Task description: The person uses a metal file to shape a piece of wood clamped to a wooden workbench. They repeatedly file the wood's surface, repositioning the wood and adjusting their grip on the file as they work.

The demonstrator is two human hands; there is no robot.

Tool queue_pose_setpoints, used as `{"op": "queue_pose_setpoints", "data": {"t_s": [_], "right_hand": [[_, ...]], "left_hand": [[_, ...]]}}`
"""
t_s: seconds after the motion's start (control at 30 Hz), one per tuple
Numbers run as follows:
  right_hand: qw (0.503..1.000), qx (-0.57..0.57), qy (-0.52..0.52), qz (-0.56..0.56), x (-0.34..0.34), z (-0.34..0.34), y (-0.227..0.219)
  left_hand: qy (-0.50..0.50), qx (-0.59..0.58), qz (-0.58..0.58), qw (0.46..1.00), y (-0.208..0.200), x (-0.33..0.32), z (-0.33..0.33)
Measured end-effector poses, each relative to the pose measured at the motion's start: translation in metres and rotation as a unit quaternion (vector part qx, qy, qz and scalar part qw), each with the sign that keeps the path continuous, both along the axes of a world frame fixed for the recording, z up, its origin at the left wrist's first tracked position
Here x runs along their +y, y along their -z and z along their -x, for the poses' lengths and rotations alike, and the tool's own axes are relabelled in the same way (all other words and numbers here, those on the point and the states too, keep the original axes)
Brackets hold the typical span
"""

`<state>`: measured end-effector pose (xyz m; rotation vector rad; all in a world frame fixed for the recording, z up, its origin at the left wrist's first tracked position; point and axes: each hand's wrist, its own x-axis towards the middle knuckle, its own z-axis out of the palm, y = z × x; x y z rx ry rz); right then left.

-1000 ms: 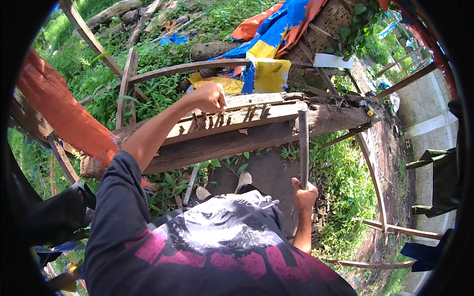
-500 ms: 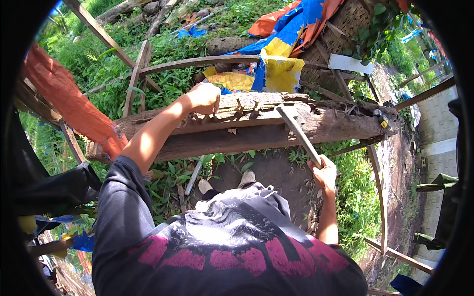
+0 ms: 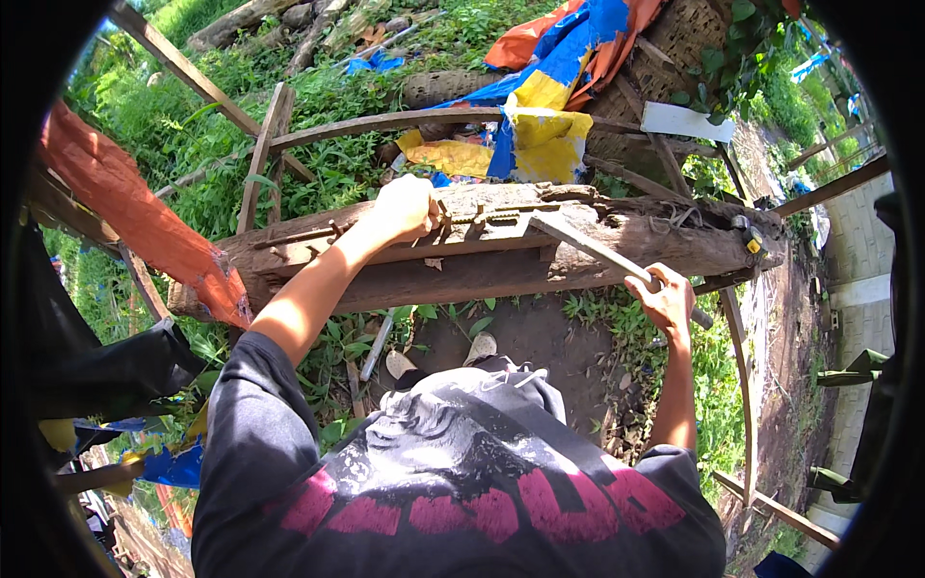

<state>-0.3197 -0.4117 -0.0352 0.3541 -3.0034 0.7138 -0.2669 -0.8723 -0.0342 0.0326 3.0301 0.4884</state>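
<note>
Two hands: both busy on the same weathered brown log beam (image 3: 617,252), which lies across the yard over grass and dirt.
Left hand (image 3: 405,207): closed down on a thin grey-brown wooden plank (image 3: 385,246) lying along the top of the beam, fingers curled over it.
Right hand (image 3: 663,299): clamped round the handle of a long flat grey metal bar (image 3: 588,249).
Bar: slants up-left from the fist, tip resting on the plank just beside the left hand.
Behind: crumpled blue, yellow and orange tarp (image 3: 549,116) on the weeds; orange cloth (image 3: 135,212) hanging at left.
</note>
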Motion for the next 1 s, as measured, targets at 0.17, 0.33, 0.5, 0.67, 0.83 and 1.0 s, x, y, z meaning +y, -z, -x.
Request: {"op": "queue_pose_setpoints", "data": {"t_s": [0.17, 0.33, 0.5, 0.67, 0.83, 1.0], "right_hand": [[1.0, -0.004, -0.02, -0.02, -0.004, 0.021, -0.007], [0.999, -0.014, -0.033, -0.001, -0.005, 0.037, -0.008], [0.997, -0.018, -0.07, 0.006, -0.01, 0.051, -0.007], [0.994, -0.038, -0.102, 0.01, -0.011, 0.072, 0.001], [0.991, -0.064, -0.115, -0.003, -0.014, 0.091, 0.009], [0.988, -0.031, -0.151, -0.01, -0.011, 0.109, 0.007]], "left_hand": [[0.028, 0.052, -0.009, 0.998, 0.017, -0.004, -0.006], [0.03, -0.008, 0.036, 0.999, 0.004, 0.004, -0.012], [0.034, 0.086, -0.024, 0.995, 0.028, -0.007, -0.023], [0.032, 0.109, -0.018, 0.993, 0.064, -0.026, -0.024], [0.045, 0.135, -0.123, 0.982, 0.059, -0.023, -0.028], [0.051, 0.138, -0.131, 0.98, 0.062, -0.027, -0.027]]}}
